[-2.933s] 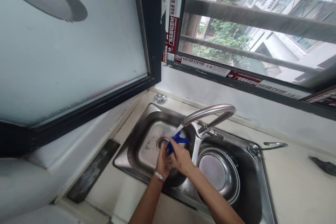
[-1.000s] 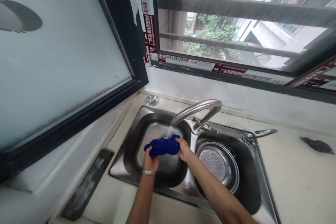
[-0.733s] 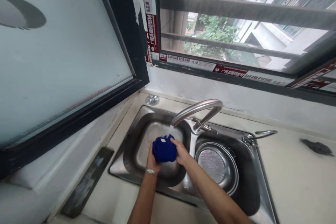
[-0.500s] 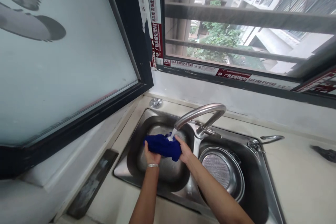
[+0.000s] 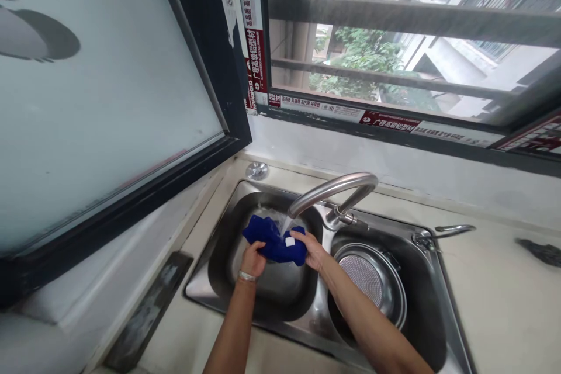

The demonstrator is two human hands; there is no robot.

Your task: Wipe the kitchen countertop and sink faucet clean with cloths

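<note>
Spanning the gap between your two grips, the blue cloth is held over the left basin of the sink, its long axis running left to right and dipping slightly toward the sink's near edge at the right end. Your left hand pinches the cloth's near margin, thumb on top, with a free corner reaching past it toward the basin's far-left corner. Your right hand pinches the right end, close to the divider; the fingers beneath are largely hidden at both grips. Take the key relation from the faucet: its spout reaches in from the far edge, and the water stream meets the cloth between your grips, just left of the white tag. Your right hand appears slightly nearer that contact point.
</note>
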